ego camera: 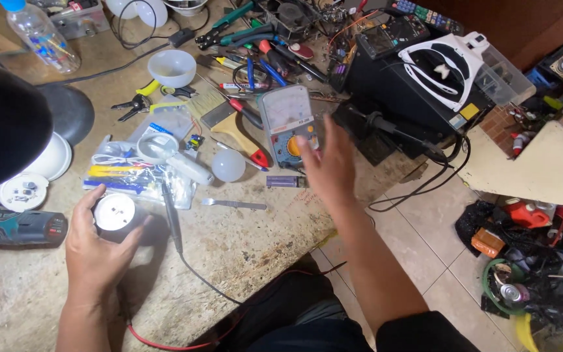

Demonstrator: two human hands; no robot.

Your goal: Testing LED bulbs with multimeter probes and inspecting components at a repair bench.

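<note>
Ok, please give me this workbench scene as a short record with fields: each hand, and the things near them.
left hand: grips a round white lamp base, standing on the workbench
right hand: open, blurred, holds nothing, reaches toward the analog multimeter
near left hand: black test probe, cordless drill
near right hand: white bulb dome, paintbrush

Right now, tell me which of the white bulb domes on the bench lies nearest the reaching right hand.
The small frosted round dome beside the paintbrush, just left of the right hand. The open bowl-shaped dome lies farther back.
</note>
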